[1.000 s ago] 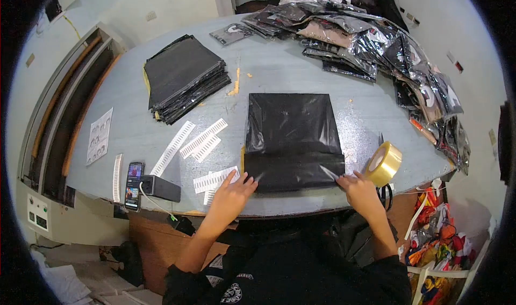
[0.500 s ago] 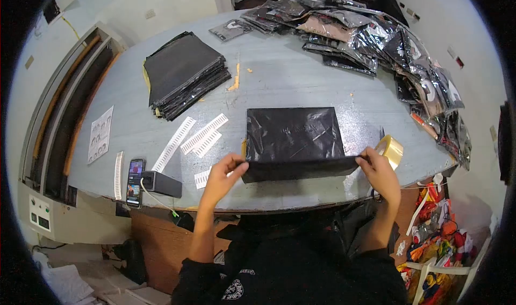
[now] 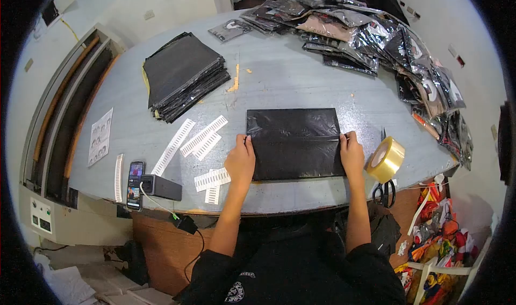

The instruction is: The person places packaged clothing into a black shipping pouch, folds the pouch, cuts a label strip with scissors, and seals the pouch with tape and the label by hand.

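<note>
A black plastic packet lies flat on the grey-blue table, with a folded edge running across its middle. My left hand pinches the packet's left side at that edge. On the right side, my right hand pinches the other end of the same edge. A roll of clear yellowish tape stands just right of my right hand, beside black scissors. Strips of white labels lie close to the left of my left hand.
Black packets are stacked at the back left. Many filled, shiny bags heap along the back and right edge. At the left are a phone, a black box, a cable and a printed sheet.
The raised front part of the packet has come down flat over the lower half. Both hands have moved up along its sides, uncovering the scissors and more label strips.
</note>
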